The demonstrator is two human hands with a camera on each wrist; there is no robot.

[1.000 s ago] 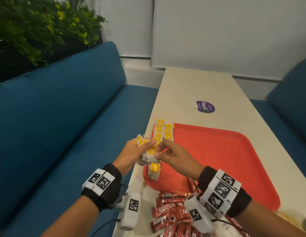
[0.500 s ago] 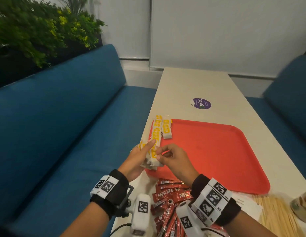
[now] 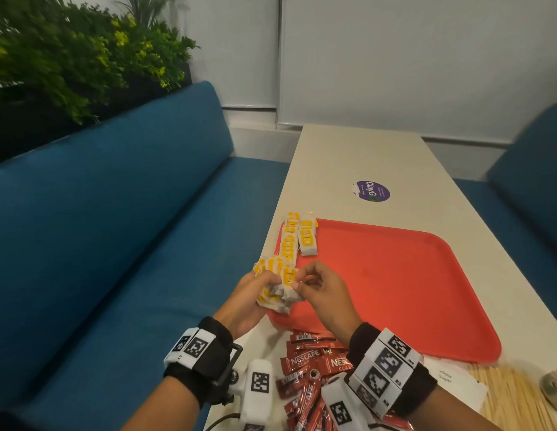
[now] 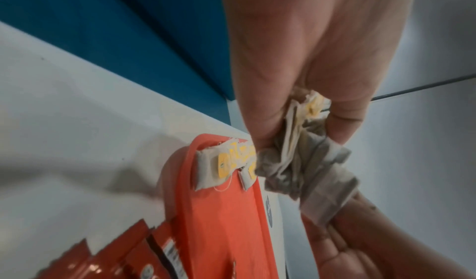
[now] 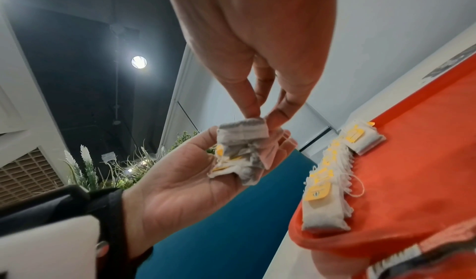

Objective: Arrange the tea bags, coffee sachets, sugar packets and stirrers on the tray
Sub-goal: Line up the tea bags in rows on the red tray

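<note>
Café or office-lounge booth — blue benches (image 3: 122, 231), long table (image 3: 348, 157), planter (image 3: 69, 57).

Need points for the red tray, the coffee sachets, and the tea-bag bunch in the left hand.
red tray (image 3: 395, 290): head view, bare floor.
coffee sachets (image 3: 305, 362): head view, sachet atop the pile.
tea-bag bunch (image 5: 242, 153): right wrist view, paper body on the left palm.

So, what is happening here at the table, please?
A person is sorting tea bags onto a red tray. The left hand holds a small bunch of tea bags, and the right hand pinches one bag out of it. A row of tea bags already lies along the tray's left edge. The coffee sachets and wooden stirrers are on the table, not on the tray.
</note>
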